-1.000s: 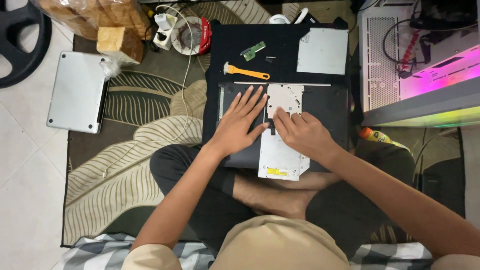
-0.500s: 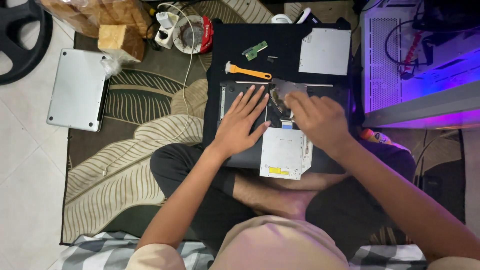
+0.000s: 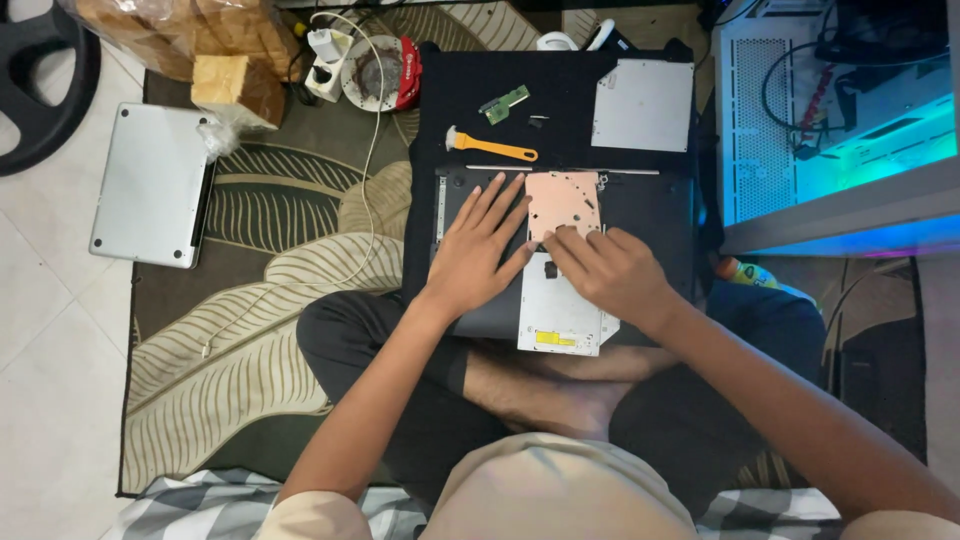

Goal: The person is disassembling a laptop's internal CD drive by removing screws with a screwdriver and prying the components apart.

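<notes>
Left hand: lies flat, fingers spread, on the dark laptop base, holding nothing.
Right hand: fingertips press the silver optical drive, not gripping it.
Drive: on the base, over the lap.

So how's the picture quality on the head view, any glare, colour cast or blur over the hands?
Head view: sharp over both hands; left hand lies flat on the dark drive body, right hand touches the metal plate, which looks pinkish. Cyan-blue glow spills from the computer case at right. No strong glare; soft shadows under the hands.
</notes>
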